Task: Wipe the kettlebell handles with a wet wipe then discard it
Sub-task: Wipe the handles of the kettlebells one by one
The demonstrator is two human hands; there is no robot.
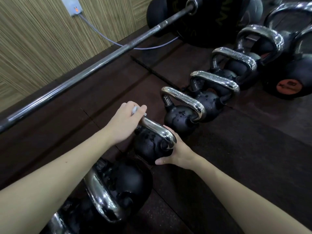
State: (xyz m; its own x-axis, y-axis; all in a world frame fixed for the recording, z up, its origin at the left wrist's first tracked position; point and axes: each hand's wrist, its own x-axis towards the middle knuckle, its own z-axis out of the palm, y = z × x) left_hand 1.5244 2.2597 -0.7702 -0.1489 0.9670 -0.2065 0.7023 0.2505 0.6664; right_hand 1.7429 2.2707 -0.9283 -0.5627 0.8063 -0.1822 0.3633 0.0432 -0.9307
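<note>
A row of black kettlebells with chrome handles runs diagonally across the dark floor. My left hand (125,123) is closed around the far end of one chrome handle (157,131), with a white wet wipe (135,110) pressed under the fingers. My right hand (175,152) cups the black body of that same kettlebell (150,146) from the right side. Farther along the row, the handles (184,99) carry water droplets. A bigger kettlebell (121,184) sits nearer to me, under my left forearm.
A long barbell (94,65) lies on the left, parallel to the row, with black plates (199,19) at its far end. A wood-grain wall holds a socket (74,7) with a grey cable. Larger kettlebells (287,70) stand at the top right.
</note>
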